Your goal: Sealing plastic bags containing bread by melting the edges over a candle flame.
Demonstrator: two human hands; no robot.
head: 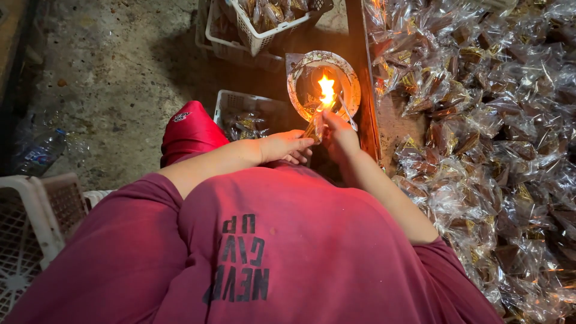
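My left hand (289,146) and my right hand (338,133) meet in front of me, both pinching a small clear-wrapped packet (314,125). The packet's top edge sits right at an open flame (326,90). That flame burns inside a round metal bowl (300,71) just beyond my fingers. A thin metal tool (348,111) leans on the bowl's rim by my right hand. My maroon shirt and lap fill the lower view.
A big heap of clear-wrapped brown sweets (486,120) covers the right side. White plastic baskets holding packets stand at the top (258,27) and under my hands (246,111). Another white crate (30,222) is at the left, with a plastic bottle (39,153) on the concrete floor.
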